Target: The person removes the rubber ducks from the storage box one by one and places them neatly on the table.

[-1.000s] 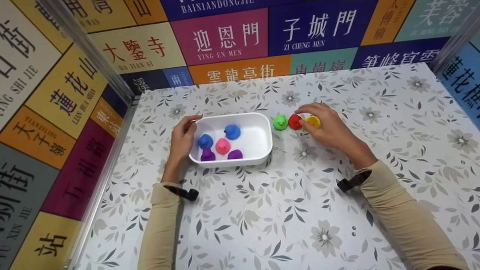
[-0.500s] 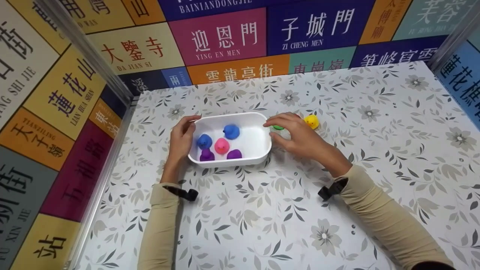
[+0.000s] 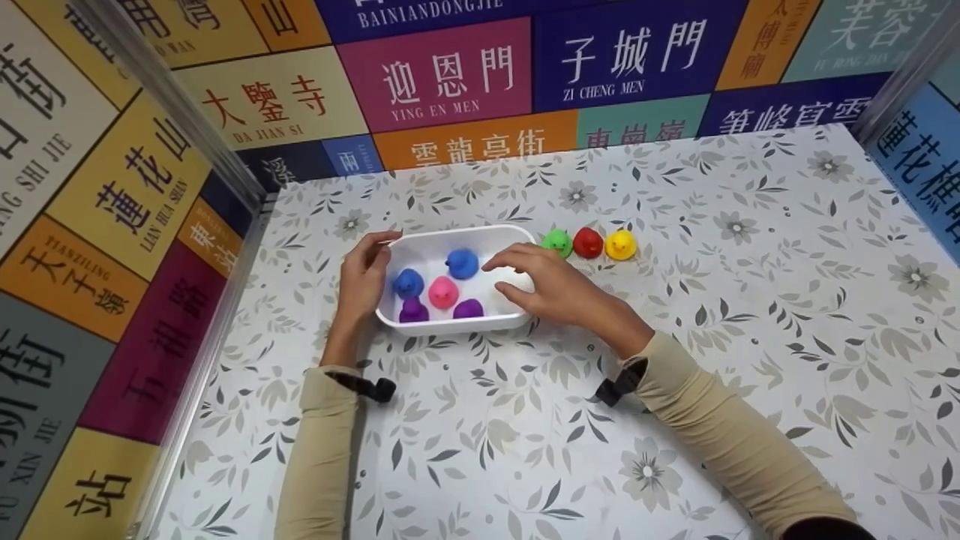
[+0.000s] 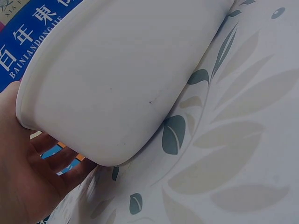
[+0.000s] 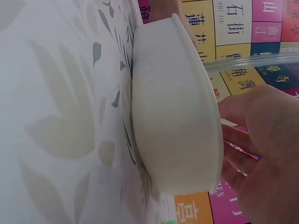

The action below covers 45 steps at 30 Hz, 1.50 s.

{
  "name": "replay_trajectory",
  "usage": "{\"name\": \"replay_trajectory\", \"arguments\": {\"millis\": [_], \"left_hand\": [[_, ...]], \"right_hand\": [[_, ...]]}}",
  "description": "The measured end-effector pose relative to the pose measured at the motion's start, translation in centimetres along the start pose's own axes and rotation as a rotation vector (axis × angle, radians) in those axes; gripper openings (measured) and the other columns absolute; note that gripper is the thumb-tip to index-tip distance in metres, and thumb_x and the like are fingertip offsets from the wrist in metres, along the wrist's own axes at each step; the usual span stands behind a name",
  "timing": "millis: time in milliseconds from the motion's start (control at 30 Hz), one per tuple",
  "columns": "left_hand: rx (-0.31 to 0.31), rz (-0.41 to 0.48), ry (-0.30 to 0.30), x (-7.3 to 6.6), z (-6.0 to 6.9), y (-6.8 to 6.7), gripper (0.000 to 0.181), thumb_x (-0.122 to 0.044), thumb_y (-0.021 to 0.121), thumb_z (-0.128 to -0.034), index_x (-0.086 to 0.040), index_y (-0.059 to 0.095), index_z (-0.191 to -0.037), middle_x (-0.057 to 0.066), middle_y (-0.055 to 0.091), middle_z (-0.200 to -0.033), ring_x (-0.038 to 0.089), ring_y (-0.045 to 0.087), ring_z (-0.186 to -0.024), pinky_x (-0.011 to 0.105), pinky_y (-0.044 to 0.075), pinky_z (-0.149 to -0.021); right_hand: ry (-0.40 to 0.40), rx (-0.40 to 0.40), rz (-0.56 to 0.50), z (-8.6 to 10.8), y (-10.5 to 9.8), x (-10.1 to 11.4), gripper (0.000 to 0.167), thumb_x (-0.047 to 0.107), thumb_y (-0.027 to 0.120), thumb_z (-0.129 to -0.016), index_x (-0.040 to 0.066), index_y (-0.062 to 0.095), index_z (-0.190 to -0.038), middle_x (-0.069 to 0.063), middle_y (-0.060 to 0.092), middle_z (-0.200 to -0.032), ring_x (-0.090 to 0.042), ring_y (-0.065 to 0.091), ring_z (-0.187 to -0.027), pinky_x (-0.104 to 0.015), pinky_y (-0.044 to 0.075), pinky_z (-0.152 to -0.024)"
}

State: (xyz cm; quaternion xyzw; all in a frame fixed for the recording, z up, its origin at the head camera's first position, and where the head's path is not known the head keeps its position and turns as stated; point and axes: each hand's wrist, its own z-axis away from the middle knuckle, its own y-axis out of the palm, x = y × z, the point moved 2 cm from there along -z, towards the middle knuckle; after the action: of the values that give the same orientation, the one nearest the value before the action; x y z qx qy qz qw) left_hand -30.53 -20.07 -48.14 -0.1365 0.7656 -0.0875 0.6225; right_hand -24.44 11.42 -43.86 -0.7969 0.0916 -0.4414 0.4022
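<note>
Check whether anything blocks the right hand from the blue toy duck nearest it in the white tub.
Nothing visible: in the head view the right hand hangs over the white tub, with only open space between it and the blue toy duck.

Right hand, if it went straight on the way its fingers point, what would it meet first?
Probably the blue duck nearer the far rim of the white tub, though the right hand may be high enough to pass over it.
</note>
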Motion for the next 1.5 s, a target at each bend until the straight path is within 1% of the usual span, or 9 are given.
{"name": "replay_trajectory", "arguments": {"millis": [200, 300, 500, 600, 833, 1067, 1267, 1367, 1500], "left_hand": [[-0.004, 0.005, -0.037, -0.4, 0.1, 0.2, 0.034, -0.001, 0.051, -0.1082, 0.0, 0.071, -0.136, 0.029, 0.072, -0.127, 0.048, 0.062, -0.117, 0.027, 0.041, -0.094], [-0.004, -0.002, -0.039, 0.1, -0.1, 0.2, 0.034, -0.003, 0.051, -0.109, -0.002, 0.071, -0.137, 0.028, 0.072, -0.128, 0.046, 0.062, -0.118, 0.028, 0.041, -0.095], [0.007, -0.017, -0.014, 0.3, -0.1, 0.0, 0.033, -0.009, 0.054, -0.1096, -0.009, 0.073, -0.136, 0.021, 0.076, -0.125, 0.037, 0.065, -0.114, 0.028, 0.042, -0.096], [0.012, -0.035, -0.004, 0.3, 0.0, -0.2, 0.032, -0.01, 0.054, -0.109, -0.012, 0.074, -0.134, 0.017, 0.077, -0.122, 0.032, 0.067, -0.11, 0.028, 0.043, -0.095], [0.001, -0.067, 0.0, 0.3, -0.1, -0.2, 0.032, -0.011, 0.054, -0.1078, -0.014, 0.075, -0.132, 0.014, 0.077, -0.118, 0.025, 0.065, -0.104, 0.029, 0.044, -0.093], [0.006, -0.054, -0.004, 0.3, -0.1, -0.1, 0.032, -0.01, 0.054, -0.1081, -0.013, 0.075, -0.132, 0.015, 0.077, -0.122, 0.03, 0.067, -0.109, 0.028, 0.045, -0.095], [0.02, -0.028, 0.005, 0.2, -0.1, 0.0, 0.031, -0.009, 0.055, -0.1083, -0.012, 0.075, -0.132, 0.015, 0.077, -0.125, 0.032, 0.069, -0.112, 0.029, 0.046, -0.096], [0.017, -0.032, 0.004, 0.2, -0.1, 0.1, 0.032, -0.008, 0.054, -0.1086, -0.01, 0.074, -0.133, 0.015, 0.076, -0.128, 0.033, 0.069, -0.116, 0.028, 0.045, -0.098], [0.013, -0.021, -0.009, 0.3, -0.2, 0.2, 0.033, -0.005, 0.053, -0.1086, -0.004, 0.073, -0.134, 0.023, 0.075, -0.128, 0.041, 0.067, -0.117, 0.027, 0.044, -0.096]], "right_hand": [[0.009, 0.029, -0.04, -1.1, 0.9, 0.2, 0.031, 0.013, 0.072, -0.102, 0.005, 0.073, -0.133, -0.017, 0.074, -0.131, -0.038, 0.069, -0.121, -0.05, 0.059, -0.101], [0.029, 0.043, -0.04, -1.5, 1.2, 0.5, 0.032, 0.012, 0.074, -0.102, 0.004, 0.073, -0.132, -0.017, 0.074, -0.129, -0.038, 0.07, -0.118, -0.05, 0.059, -0.1], [0.059, 0.074, -0.053, -2.4, 2.0, 1.3, 0.03, 0.011, 0.077, -0.098, 0.003, 0.077, -0.127, -0.018, 0.077, -0.122, -0.035, 0.072, -0.114, -0.051, 0.058, -0.101], [0.067, 0.092, -0.066, -3.0, 2.6, 1.7, 0.029, 0.01, 0.078, -0.097, 0.002, 0.078, -0.124, -0.017, 0.079, -0.118, -0.032, 0.074, -0.111, -0.048, 0.059, -0.1], [0.058, 0.141, -0.137, -3.8, 3.8, 2.5, 0.026, 0.018, 0.086, -0.094, 0.005, 0.082, -0.116, -0.009, 0.083, -0.108, -0.022, 0.079, -0.096, -0.036, 0.063, -0.088], [0.119, 0.181, -0.145, -3.9, 4.0, 1.9, 0.015, 0.021, 0.088, -0.092, 0.012, 0.087, -0.104, -0.002, 0.084, -0.096, -0.017, 0.079, -0.091, -0.034, 0.061, -0.087], [0.188, 0.19, -0.095, -3.8, 3.8, 1.8, 0.017, 0.028, 0.092, -0.088, 0.015, 0.088, -0.098, 0.0, 0.084, -0.091, -0.014, 0.079, -0.087, -0.03, 0.057, -0.086], [0.191, 0.186, -0.077, -3.8, 3.9, 1.8, 0.019, 0.026, 0.093, -0.087, 0.012, 0.088, -0.1, -0.001, 0.084, -0.091, -0.016, 0.078, -0.088, -0.031, 0.057, -0.086], [0.176, 0.165, -0.06, -3.7, 3.9, 2.0, 0.02, 0.02, 0.09, -0.09, 0.01, 0.086, -0.107, -0.003, 0.084, -0.096, -0.019, 0.077, -0.091, -0.035, 0.058, -0.087]]}}
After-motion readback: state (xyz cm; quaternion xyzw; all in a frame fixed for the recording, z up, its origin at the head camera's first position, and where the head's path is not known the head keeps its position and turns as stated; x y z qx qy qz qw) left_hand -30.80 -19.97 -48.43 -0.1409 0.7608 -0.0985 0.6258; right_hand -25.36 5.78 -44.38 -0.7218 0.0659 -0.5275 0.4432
